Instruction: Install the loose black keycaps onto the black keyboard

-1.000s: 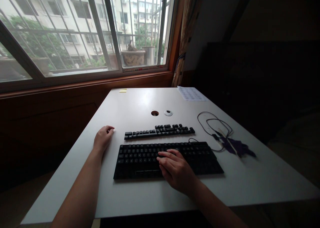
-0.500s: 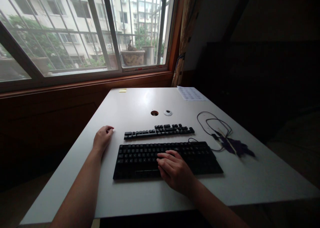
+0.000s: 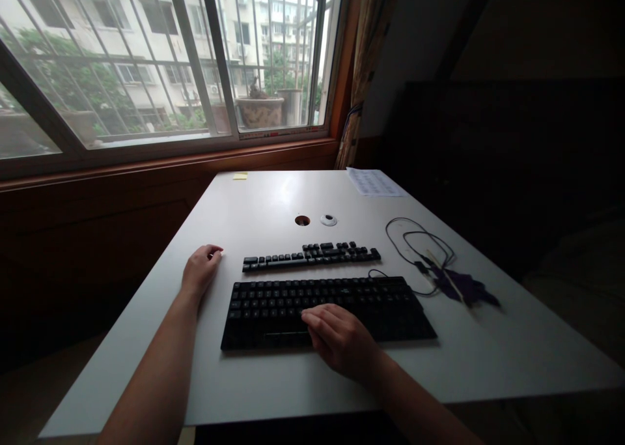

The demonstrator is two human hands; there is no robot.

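A black keyboard lies on the white table, its lower rows bare of keycaps. Over its middle, at the edge of the remaining keys, my right hand has its fingers drawn together in a pinch. Whatever sits between those fingertips, if anything, is hidden. Behind the keyboard, loose black keycaps are laid out in rows. My left hand rests on the table left of these keycaps, fingers loosely curled with a small gap at the thumb, holding nothing visible.
At the right lie a looped black cable and a dark purple cloth with a thin stick across it. Further back are a round cable hole, its white cover, printed paper and a yellow note.
My right hand's fingers, spread over the keys before, have drawn together into a pinch and shifted slightly down and left. My left hand stays in place.
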